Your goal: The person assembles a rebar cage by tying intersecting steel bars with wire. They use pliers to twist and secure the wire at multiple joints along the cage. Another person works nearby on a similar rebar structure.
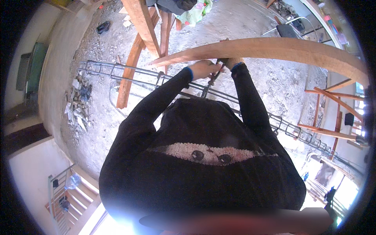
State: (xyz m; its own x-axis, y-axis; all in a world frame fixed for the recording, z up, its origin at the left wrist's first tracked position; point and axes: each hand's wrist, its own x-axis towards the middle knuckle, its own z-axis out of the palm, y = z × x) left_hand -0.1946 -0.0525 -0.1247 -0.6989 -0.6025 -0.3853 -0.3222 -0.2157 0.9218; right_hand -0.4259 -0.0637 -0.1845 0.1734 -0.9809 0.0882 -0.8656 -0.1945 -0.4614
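Note:
My left hand (pixel 203 69) reaches forward with its fingers closed near a dark steel piece (pixel 213 78) that slants down to the bars. My right hand (pixel 234 63) is beside it, just under the wooden beam (pixel 250 47), with its fingers curled and partly hidden. Between the two hands is a dark object (pixel 222 61), too small to name. Beneath my forearms runs a long rebar cage (pixel 221 94) of thin steel bars with square ties. It crosses from the far left to the near right, and my body covers part of it.
Wooden posts (pixel 135 66) stand at the left of the beam. A rubble pile (pixel 80 98) lies on the rough floor at the left. More timber framing (pixel 333 102) is at the right. A chair-like metal frame (pixel 291 27) stands at the back right.

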